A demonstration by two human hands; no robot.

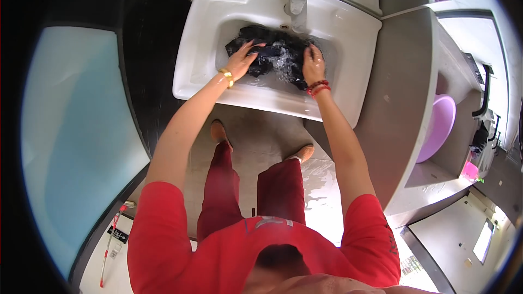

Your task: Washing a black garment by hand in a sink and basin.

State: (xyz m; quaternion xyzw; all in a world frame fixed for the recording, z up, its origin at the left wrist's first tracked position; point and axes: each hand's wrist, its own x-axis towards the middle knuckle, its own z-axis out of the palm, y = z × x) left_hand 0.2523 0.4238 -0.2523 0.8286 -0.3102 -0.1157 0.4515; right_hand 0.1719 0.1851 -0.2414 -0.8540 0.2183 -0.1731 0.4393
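Observation:
A soaked black cloth (271, 51) lies bunched in the basin of a white ceramic washbasin (261, 100), with water splashing over its middle. My left hand (244, 57), a gold-coloured bracelet at its wrist, rests on the cloth's left part with fingers spread. At the cloth's right end is my right hand (314, 63), wearing red bracelets; its fingers curl around the edge of the cloth, partly hidden in water and fabric. A metal faucet (299, 4) stands above the basin, between and beyond my hands, and water runs beneath it.
A grey partition (398, 90) stands close to the washbasin's right side, with a purple plastic basin (439, 128) behind it. To the left are a dark wall and a pale blue panel (81, 139). A red-and-white pole (107, 249) is at lower left. The floor (261, 139) looks wet.

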